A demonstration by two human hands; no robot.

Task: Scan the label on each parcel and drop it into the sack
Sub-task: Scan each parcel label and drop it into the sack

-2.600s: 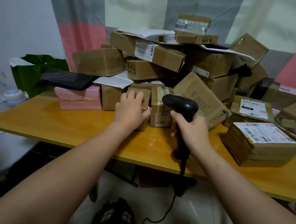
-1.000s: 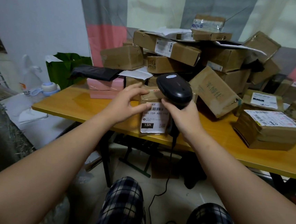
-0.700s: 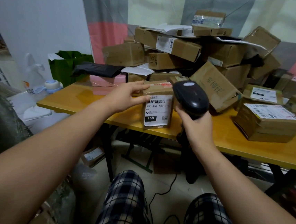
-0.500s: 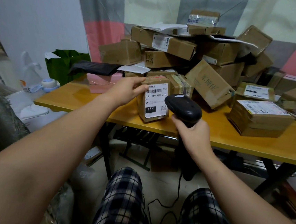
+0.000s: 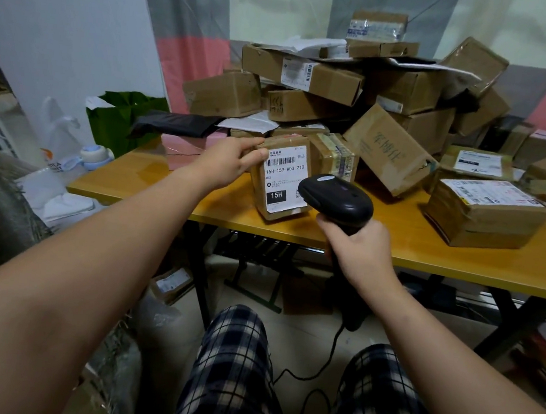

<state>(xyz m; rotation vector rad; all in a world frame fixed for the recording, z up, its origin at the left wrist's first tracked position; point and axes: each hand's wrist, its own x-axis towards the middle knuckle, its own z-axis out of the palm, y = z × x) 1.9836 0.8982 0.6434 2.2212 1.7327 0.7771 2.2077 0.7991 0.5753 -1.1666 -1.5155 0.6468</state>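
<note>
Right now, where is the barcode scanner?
In the head view, the barcode scanner is centre frame, gripped by the right hand over the table edge, just right of the labelled parcel the left hand holds.

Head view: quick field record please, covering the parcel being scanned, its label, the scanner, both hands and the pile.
parcel: brown cardboard box, upright over the table's front edge, label side toward the camera
label: white, barcode on top, reads 15H-159-A03-210, black 15H block below
left hand: grips the parcel's top left corner
right hand: grips the scanner's handle
scanner: black, corded, head in front of the label's lower right corner
pile: many cardboard parcels heaped behind on the table
</note>
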